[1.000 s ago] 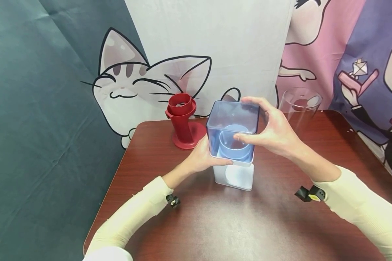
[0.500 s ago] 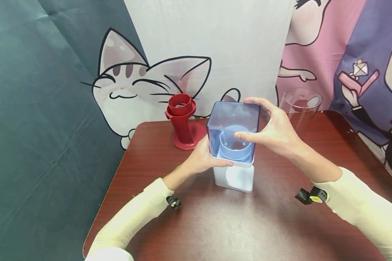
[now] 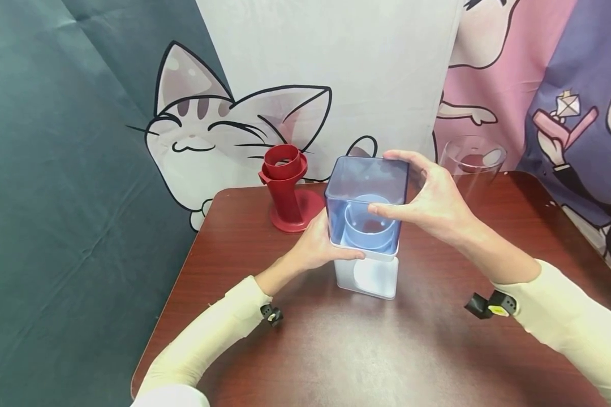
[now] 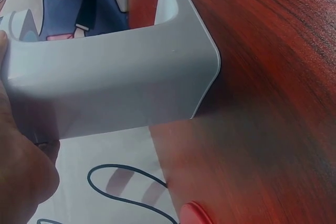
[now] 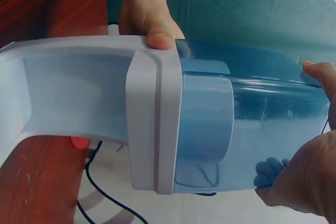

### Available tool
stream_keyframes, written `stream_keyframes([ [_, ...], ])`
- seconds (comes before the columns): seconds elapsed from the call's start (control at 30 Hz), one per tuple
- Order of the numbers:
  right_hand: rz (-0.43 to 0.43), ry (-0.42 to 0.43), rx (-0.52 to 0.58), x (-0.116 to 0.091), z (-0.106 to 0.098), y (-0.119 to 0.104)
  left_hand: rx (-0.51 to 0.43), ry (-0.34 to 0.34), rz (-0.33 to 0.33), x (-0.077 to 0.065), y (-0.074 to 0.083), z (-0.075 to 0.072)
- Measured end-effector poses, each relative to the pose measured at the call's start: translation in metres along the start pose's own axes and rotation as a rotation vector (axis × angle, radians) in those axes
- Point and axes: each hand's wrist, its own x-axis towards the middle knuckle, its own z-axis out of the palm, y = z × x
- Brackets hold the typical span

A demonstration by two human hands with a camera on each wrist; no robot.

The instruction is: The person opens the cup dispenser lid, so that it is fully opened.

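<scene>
A white C-shaped stand (image 3: 369,277) stands upright on the table, with a see-through blue square cover (image 3: 366,181) on its top part. Inside the cover is a short round ring (image 5: 207,119), tinted blue through the plastic. My left hand (image 3: 310,243) grips the top part of the stand from the left, its thumb lying along the white rim just below the cover. From the right, my right hand (image 3: 433,198) holds the upper part of the cover, thumb on the near face and fingers at the far side. In the right wrist view, the cover's lower edge meets the white rim.
Behind to the left stands a red holder (image 3: 285,198) with a round base and an open tube. A tall clear cylinder (image 3: 470,164) stands at the back right. The brown table (image 3: 265,350) ends at a printed cloth backdrop (image 3: 377,68).
The view has shifted very slightly, so things sit a little farther right in it. Both hands keep the same hold on the stand and the cover.
</scene>
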Motion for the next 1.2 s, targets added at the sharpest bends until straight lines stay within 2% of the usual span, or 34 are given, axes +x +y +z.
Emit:
stream_keyframes([
  [0.4, -0.123, 0.051, -0.067, -0.002, 0.0031, 0.0058, 0.042, 0.006, -0.024, -0.0012, 0.0022, -0.0011],
  [0.77, -0.17, 0.061, -0.074, -0.0045, 0.0038, 0.0066, 0.033, 0.001, -0.034, -0.0013, 0.0004, 0.0],
  [0.9, -0.161, 0.058, -0.074, -0.0021, 0.0024, 0.0064, 0.03, 0.009, -0.025, -0.0011, 0.0, 0.0002],
  [1.03, -0.113, 0.042, -0.062, 0.0001, -0.0004, 0.0046, 0.04, 0.015, -0.021, -0.0012, -0.0008, 0.0003],
  [1.13, -0.063, 0.026, -0.033, 0.0012, -0.0028, 0.0032, 0.044, 0.017, -0.01, -0.0009, -0.0013, 0.0005],
  [1.2, -0.037, 0.02, 0.023, 0.0028, -0.0043, 0.0036, 0.026, 0.017, 0.008, 0.0, -0.0014, 0.0009],
])
